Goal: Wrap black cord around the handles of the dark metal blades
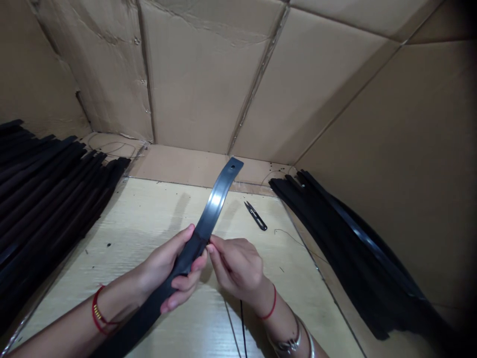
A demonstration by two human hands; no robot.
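My left hand [182,268] is wrapped round a long, flat black strip [215,204]. The strip's bare, shiny upper end curves up and away and has a small round hole near its tip. Below that, a duller black covering [192,253] goes round the strip and runs down toward the lower left. At the covering's right edge, my right hand [236,266] pinches with thumb and forefinger. Whatever lies between those fingertips is too small to make out. A pair of black thread snips [255,216] lies on the table beyond my right hand.
Many black strips [48,189] are piled on the left, and more black strips [335,238] lie along the right. Cardboard walls [204,74] enclose the pale table [149,209]. A thin wire [294,238] and dark scraps lie on it. Two thin cords [243,323] show below my right hand.
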